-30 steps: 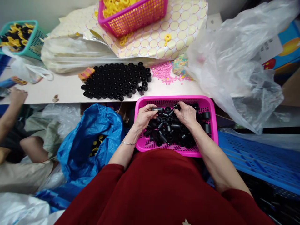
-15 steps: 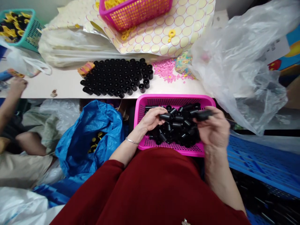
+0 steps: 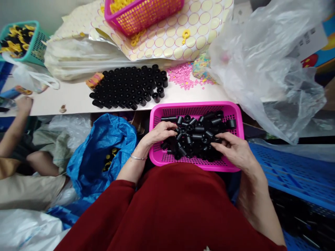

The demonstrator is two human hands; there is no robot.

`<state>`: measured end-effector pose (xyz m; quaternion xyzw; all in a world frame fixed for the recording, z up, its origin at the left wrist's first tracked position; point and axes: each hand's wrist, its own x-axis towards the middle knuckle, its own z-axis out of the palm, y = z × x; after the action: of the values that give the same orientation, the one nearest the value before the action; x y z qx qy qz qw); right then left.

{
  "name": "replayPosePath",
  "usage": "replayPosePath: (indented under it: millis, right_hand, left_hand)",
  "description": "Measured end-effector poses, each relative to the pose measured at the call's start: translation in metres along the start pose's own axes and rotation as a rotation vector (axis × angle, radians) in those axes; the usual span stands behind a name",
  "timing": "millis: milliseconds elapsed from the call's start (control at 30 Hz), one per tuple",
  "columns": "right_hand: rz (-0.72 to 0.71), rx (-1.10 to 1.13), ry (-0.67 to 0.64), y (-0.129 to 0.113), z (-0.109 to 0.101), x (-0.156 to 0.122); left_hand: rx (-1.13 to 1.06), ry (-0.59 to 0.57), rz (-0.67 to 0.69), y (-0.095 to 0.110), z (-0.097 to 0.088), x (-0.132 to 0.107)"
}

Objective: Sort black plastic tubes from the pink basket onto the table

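While we lean over the pink basket point(image 3: 196, 104), both our hands are down at the loose black cylinders point(image 3: 197, 136) that lie heaped at all angles inside it. Our left hand point(image 3: 162, 132) is at the left side of the heap, its fingers bent and their tips at the nearest pieces; we cannot tell whether it has one in its grip. Our right hand point(image 3: 237, 150) comes in over the near right corner, thumb and forefinger a little parted at the heap's right side, and we cannot tell whether they are pinching a piece. A bracelet point(image 3: 138, 158) circles our left wrist. Just beyond the basket, on the white table point(image 3: 75, 97), we have a close-packed group of standing cylinders point(image 3: 128, 85), also black, with an orange block point(image 3: 94, 80) at its left end and loose pink beads point(image 3: 180, 75) scattered just to its right. Farther back, a magenta basket point(image 3: 146, 19) of yellow pieces rests on a sheet printed with circles point(image 3: 199, 42), where a single yellow ring point(image 3: 185, 33) lies apart. To our left we see an open blue sack point(image 3: 86, 167) and, past it, another person's hand point(image 3: 24, 104) near the table edge.
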<state>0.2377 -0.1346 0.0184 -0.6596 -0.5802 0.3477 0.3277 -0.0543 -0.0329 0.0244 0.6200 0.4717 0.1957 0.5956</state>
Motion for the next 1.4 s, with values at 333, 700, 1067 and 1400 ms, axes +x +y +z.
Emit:
replayPosePath:
  millis: [333, 700, 1067, 1400]
  right_hand:
    - [-0.058, -0.361, 0.166, -0.002, -0.005, -0.033]
    - [-0.25, -0.892, -0.234, -0.05, 0.092, 0.011]
    - [-0.303, -0.459, -0.269, -0.033, 0.072, 0.015]
    - [-0.254, 0.144, -0.007, -0.034, 0.075, -0.004]
  left_hand:
    - [0.455, 0.179, 0.079, -0.021, 0.02, -0.002]
    - [0.688, 0.19, 0.128, -0.033, 0.023, 0.009]
    - [0.602, 0.07, 0.181, -0.042, 0.024, 0.009]
    - [-0.432, -0.066, 0.133, -0.025, 0.018, 0.0]
